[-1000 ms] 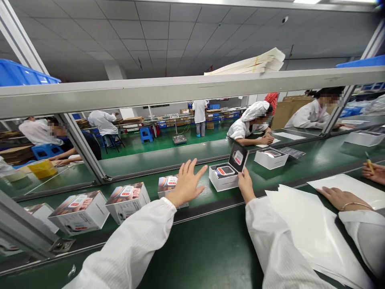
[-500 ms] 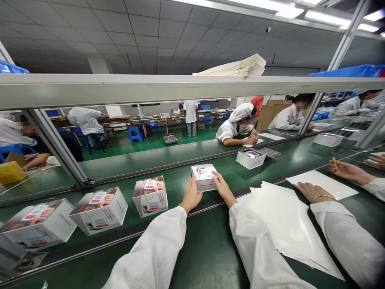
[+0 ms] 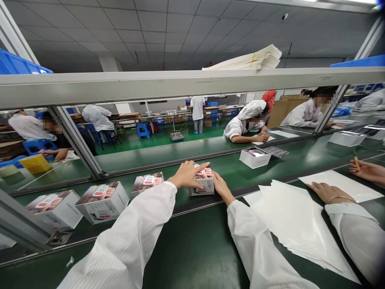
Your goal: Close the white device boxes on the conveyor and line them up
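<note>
A printed white box point(image 3: 203, 185) stands on the green conveyor in front of me. My left hand point(image 3: 187, 175) lies over its top left side, thumb and fingers spread across the box and touching it. My right hand point(image 3: 221, 188) rests against the box's right side with its fingers along the edge. Just left of my left hand is a similar box point(image 3: 147, 182), partly covered by my sleeve. Two more such boxes point(image 3: 102, 200) point(image 3: 55, 208) stand farther left in the row.
White sheets point(image 3: 291, 216) lie right of my right arm, beside another person's hand point(image 3: 331, 192). An open white box point(image 3: 255, 157) sits farther along the belt. A metal rail point(image 3: 180, 82) crosses above, with a slanted post point(image 3: 76, 144) at left.
My left hand has moved from the box's left side onto its top. The box now shows a picture-printed top and sits lower on the belt. The view has shifted slightly left.
</note>
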Demonstrator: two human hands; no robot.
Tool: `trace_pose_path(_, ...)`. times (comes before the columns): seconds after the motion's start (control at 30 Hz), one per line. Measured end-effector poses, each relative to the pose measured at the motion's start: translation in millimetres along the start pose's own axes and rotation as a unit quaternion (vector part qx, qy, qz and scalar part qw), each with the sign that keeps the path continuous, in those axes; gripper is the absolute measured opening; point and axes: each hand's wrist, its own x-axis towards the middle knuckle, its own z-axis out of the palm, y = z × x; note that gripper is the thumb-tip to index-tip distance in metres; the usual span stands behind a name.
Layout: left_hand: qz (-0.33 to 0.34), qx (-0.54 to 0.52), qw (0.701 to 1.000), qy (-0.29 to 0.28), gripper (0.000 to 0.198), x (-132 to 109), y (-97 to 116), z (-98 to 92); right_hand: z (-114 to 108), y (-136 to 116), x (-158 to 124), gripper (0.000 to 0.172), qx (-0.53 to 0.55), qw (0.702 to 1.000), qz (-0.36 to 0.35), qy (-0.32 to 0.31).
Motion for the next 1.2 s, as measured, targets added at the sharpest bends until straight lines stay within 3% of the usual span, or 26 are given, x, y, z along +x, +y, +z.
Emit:
trace_pose_path(0.1, -0.050, 0.003, 0.998, -0.049, 0.097, -5, -13, -0.1, 2, 3, -15, 0.044, -0.014, 0.996, -0.011, -0.088)
trace_pose_path(0.3, -0.072, -0.006, 0.995, -0.066, 0.097, -22, -31, 1.9, 1, 7, -32, 0.046, -0.018, 0.997, -0.025, -0.065)
trace_pose_path(0.37, -0.075, 0.009, 0.996, -0.036, 0.095, -32, -22, 1.2, -1, 5, -35, 0.044, 0.005, 0.999, -0.033, -0.037)
trace_pose_path(0.43, -0.070, 0.037, 0.996, 0.040, 0.089, -46, -3, 7.3, -2, 4, -39, 0.041, 0.031, 0.999, -0.038, -0.010)
trace_pose_path(0.5, -0.038, 0.051, 0.988, 0.142, 0.071, -64, 22, 26.3, -2, 4, -43, 0.038, 0.056, 0.998, -0.039, 0.009)
trace_pose_path(0.53, -0.005, 0.042, 0.985, 0.167, 0.064, -74, 34, 41.1, -2, 4, -45, 0.037, 0.067, 0.997, -0.037, 0.013)
trace_pose_path(0.67, 0.141, -0.005, 0.980, 0.138, 0.066, -101, 64, 113.8, -1, 3, -50, 0.033, 0.089, 0.996, -0.018, 0.019)
trace_pose_path(0.73, 0.162, -0.011, 0.979, 0.119, 0.063, -104, 66, 141.0, -2, 1, -50, 0.032, 0.088, 0.996, -0.008, 0.017)
trace_pose_path(0.8, 0.160, -0.012, 0.978, 0.132, 0.062, -101, 63, 155.8, -3, 0, -50, 0.032, 0.086, 0.996, -0.002, 0.011)
trace_pose_path(0.93, 0.165, -0.016, 0.973, 0.162, 0.070, -96, 59, 160.0, -6, 0, -51, 0.030, 0.073, 0.997, 0.003, -0.005)
trace_pose_path(1.2, 0.155, -0.055, 0.977, 0.139, 0.066, -99, 67, 147.6, -12, 1, -53, 0.030, 0.061, 0.998, -0.005, -0.027)
